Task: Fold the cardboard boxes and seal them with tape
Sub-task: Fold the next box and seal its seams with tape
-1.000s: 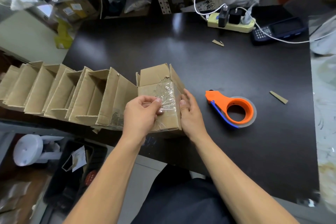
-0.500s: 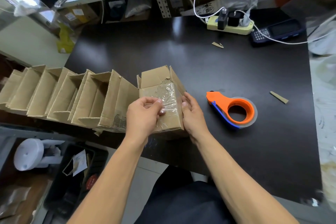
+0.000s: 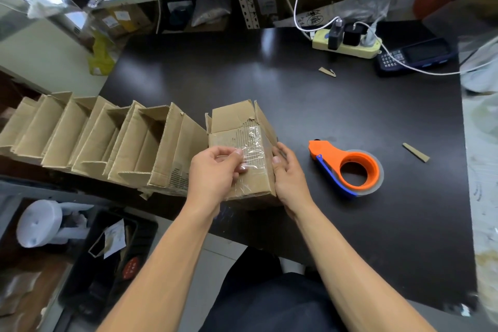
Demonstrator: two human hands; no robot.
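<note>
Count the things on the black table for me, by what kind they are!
Box being taped: 1
Open boxes in the row: about 5
Tape dispenser: 1
Cardboard scraps: 2
Power strip: 1
Handheld with keypad: 1
Total: about 11

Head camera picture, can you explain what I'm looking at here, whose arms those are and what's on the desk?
The camera sits on a person's head, looking down at their own bare arms; no machine is involved. The left hand pinches clear tape on a small cardboard box while the right hand steadies the box's side. They rest on a dark table. Left of the box stands a row of open folded boxes. To the right lies an orange tape dispenser, untouched. Further back are a power strip and a handheld scanner.
</note>
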